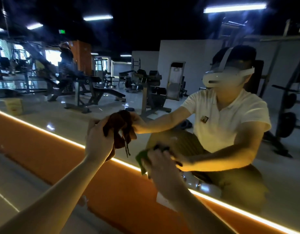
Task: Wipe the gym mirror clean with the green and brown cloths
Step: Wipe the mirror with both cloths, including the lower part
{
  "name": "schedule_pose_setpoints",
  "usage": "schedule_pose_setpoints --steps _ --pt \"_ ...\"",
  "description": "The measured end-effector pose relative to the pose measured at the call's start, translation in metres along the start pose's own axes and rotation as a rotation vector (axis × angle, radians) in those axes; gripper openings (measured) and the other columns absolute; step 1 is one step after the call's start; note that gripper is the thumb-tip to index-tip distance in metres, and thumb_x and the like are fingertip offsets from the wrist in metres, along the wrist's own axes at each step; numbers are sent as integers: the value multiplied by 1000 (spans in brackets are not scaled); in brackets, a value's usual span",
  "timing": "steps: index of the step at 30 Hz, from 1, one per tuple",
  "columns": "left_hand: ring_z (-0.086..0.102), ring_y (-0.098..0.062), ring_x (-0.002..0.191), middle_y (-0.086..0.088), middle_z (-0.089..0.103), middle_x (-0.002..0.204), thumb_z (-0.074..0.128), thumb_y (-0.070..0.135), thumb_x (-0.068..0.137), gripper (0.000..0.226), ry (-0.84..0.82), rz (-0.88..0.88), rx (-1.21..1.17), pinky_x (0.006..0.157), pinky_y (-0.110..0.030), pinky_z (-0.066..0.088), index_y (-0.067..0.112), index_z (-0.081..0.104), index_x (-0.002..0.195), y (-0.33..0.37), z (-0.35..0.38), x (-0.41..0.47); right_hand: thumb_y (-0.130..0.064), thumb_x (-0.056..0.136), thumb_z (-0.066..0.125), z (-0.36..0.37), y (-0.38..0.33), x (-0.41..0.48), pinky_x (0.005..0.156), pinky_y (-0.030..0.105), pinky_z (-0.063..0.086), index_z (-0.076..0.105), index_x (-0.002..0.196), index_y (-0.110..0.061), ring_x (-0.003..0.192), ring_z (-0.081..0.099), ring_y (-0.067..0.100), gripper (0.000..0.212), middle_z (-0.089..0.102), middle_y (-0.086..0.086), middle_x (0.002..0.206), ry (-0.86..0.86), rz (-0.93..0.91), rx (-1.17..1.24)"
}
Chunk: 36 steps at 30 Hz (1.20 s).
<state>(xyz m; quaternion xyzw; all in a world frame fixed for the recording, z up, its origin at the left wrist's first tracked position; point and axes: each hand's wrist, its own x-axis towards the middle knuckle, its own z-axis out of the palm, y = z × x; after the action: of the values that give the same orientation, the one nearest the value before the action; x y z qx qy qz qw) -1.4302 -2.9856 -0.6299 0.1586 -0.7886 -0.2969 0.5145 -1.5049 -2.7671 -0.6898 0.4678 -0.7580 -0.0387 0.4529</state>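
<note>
From the head view, the gym mirror fills most of the scene, its lower edge running diagonally above a glowing light strip and an orange wall panel. The left hand has its fingers curled round a bunched brown cloth and holds it against the glass, well above the strip; a loose cord-like end of the cloth dangles below it. The right hand grips a crumpled green cloth, set low on the mirror just above the strip (this hand is blurred, so the exact lie of the fingers is unclear). The two cloths sit near each other but apart. The glass reflects a crouching person in a white headset and pale polo shirt, with weight benches behind.
</note>
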Motion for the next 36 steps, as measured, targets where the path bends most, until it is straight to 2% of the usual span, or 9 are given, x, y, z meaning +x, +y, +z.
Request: schedule_pose_setpoints --steps 6,12,15,23,25,29,32,34,36 --pt "49 9 92 -3 59 117 61 8 97 37 -38 73 11 78 -10 43 19 62 133 -15 13 9 -20 86 59 -63 69 57 91 51 48 57 142 -14 104 53 35 57 52 18 116 390 536 -6" --pt "55 0 93 2 53 119 65 -1 92 36 -26 50 -103 74 -12 43 10 56 125 -24 16 19 -25 68 79 17 -26 16 76 35 55 67 121 -14 95 49 21 55 60 5 101 86 36 19" --pt "56 -10 95 2 52 118 64 -2 91 34 -14 50 -112 72 -14 42 10 55 122 -30 16 25 -26 83 63 23 -33 5 83 33 53 76 115 -24 100 59 18 35 68 -1 107 -61 -142 -26" --pt "55 -7 92 -7 55 117 63 -1 94 30 -1 223 -116 78 -15 45 11 57 120 -20 29 14 -14 97 54 -58 85 9 86 48 47 63 135 -9 100 51 33 39 52 17 113 368 569 -171" --pt "57 -15 96 -9 56 118 63 -3 93 32 9 246 -130 80 -23 47 11 57 121 -15 33 11 -12 95 64 -40 56 -9 85 51 52 68 124 -9 95 56 32 30 56 14 105 231 517 -97" --pt "57 -18 96 -10 55 117 63 -3 93 32 16 244 -170 79 -23 46 9 57 123 -14 35 7 -24 76 83 -14 11 -39 83 42 56 70 125 -18 95 54 24 52 53 8 105 -61 108 -38" --pt "60 -21 95 -12 56 117 64 -2 93 31 -3 273 -174 79 -28 51 8 58 122 -11 36 6 -22 92 68 -43 50 -14 85 49 54 70 121 -16 93 58 27 30 60 11 103 145 406 -13" --pt "61 -23 97 -12 56 119 64 -2 92 32 -5 277 -164 81 -35 55 9 57 122 -9 38 5 -18 94 60 -61 78 -3 92 49 47 64 133 -10 99 55 30 40 58 17 112 302 594 -127" --pt "62 -25 98 -11 55 119 63 -3 92 33 3 269 -158 81 -36 56 10 56 122 -10 40 3 -17 96 58 -51 73 -8 91 43 45 67 124 -12 94 52 19 30 57 6 105 231 617 -99"
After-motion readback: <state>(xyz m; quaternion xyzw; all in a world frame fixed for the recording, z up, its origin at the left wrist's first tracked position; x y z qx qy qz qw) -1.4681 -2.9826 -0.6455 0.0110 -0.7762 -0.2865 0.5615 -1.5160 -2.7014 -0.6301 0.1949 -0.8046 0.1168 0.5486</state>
